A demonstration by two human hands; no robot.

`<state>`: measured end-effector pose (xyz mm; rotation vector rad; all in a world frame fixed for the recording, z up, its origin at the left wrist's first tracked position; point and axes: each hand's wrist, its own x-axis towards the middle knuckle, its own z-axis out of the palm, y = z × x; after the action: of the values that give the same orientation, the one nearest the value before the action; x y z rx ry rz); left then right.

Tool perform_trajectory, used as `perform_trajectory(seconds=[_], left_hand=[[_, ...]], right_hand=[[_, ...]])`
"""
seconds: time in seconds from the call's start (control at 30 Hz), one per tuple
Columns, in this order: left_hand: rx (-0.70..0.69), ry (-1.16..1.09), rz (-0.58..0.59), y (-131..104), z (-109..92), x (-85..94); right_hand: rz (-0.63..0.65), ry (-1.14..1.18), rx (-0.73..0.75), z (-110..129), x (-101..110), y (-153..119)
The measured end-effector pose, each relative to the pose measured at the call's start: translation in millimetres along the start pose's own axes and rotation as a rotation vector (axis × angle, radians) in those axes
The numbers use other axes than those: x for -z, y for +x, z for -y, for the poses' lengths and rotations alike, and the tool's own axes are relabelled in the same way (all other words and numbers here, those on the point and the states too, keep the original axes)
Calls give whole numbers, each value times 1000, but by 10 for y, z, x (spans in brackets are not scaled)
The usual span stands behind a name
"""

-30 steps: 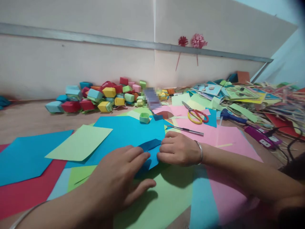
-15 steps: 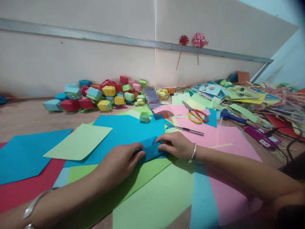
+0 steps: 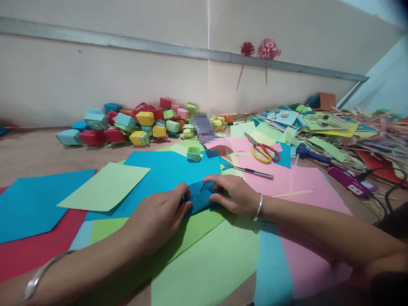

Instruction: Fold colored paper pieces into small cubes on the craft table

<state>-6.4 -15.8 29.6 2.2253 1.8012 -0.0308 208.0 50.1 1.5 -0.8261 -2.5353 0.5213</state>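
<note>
A folded piece of blue paper point(image 3: 200, 199) is held between my two hands, just above the layered sheets. My left hand point(image 3: 161, 212) pinches its left end with thumb and index finger. At the other end, my right hand point(image 3: 234, 193) grips it, thumb in front and fingers behind. Its upper edge bends inward between them. A large blue sheet point(image 3: 162, 168) lies behind the hands, and a light green sheet point(image 3: 106, 187) rests to the left. Beneath and in front are green sheets point(image 3: 207, 263). Just beyond sits a small green paper box point(image 3: 193, 154).
Behind, folded paper boxes point(image 3: 105, 136) are heaped along the wall. Scissors point(image 3: 264, 151) and a pen point(image 3: 250, 171) lie on pink paper point(image 3: 299, 182). A blue glue gun point(image 3: 310, 154) and a purple power strip point(image 3: 349, 180) with cables are at the right, before piled paper crafts point(image 3: 325, 123).
My fingers have shifted slightly on the blue paper, and its upper edge is bent differently. My right fingers reach a little further over its back. The view has moved slightly.
</note>
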Motion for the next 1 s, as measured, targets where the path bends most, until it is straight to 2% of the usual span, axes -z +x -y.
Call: perform_trajectory(seconds=[0.2, 0.3, 0.4, 0.5, 0.6, 0.67, 0.73, 0.83, 1.0], left_hand=[[72, 169, 128, -51, -20, 53], [50, 231, 172, -53, 32, 79], [11, 174, 188, -20, 129, 98], [-56, 80, 114, 16, 249, 74], [-112, 92, 12, 27, 328, 21], [-134, 128, -22, 22, 337, 0], [-150, 161, -39, 16, 320, 9], [-162, 184, -24, 8, 287, 83], [-157, 166, 145, 0, 320, 236]], right_hand=[[106, -236, -235, 89, -42, 82], [157, -360, -234, 117, -62, 123], [169, -458, -180, 83, -77, 136], [68, -544, -7, 39, -89, 107], [-60, -572, 369, 55, -118, 52], [-72, -557, 570, 95, -143, 17], [-30, -563, 620, 130, -148, -9], [106, -601, 543, 152, -71, -32], [387, -656, 409, 184, 196, -48]])
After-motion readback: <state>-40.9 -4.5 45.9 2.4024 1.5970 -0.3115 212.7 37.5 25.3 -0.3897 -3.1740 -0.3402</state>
